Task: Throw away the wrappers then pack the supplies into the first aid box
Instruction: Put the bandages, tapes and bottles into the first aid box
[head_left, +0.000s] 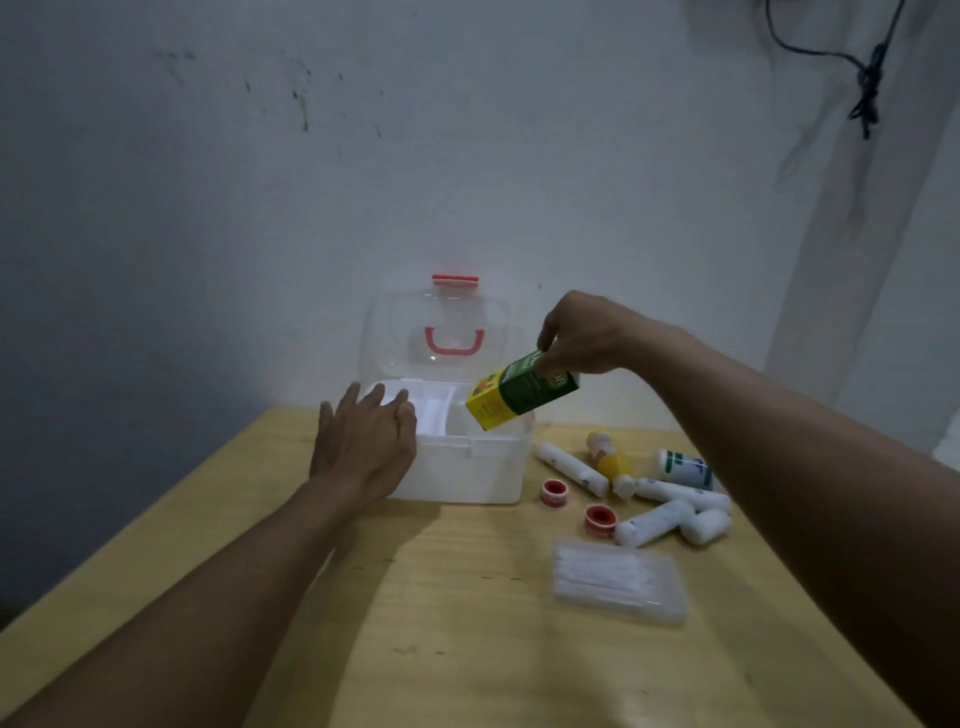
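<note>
The white first aid box (467, 470) stands on the wooden table with its clear lid (441, 327) raised against the wall. My left hand (363, 441) rests flat on the box's left front corner, fingers spread. My right hand (582, 335) pinches a green and yellow carton (519, 392) from above and holds it tilted over the box's right side. To the right of the box lie several white bandage rolls (571, 467), two red tape rolls (553, 492), a yellow bottle (608, 460), a white tub (683, 467) and a clear case of cotton swabs (618, 579).
The table (441, 649) meets a pale wall at the back. Its left edge runs diagonally beside a dark drop. A black cable (865, 88) hangs on the wall at the upper right.
</note>
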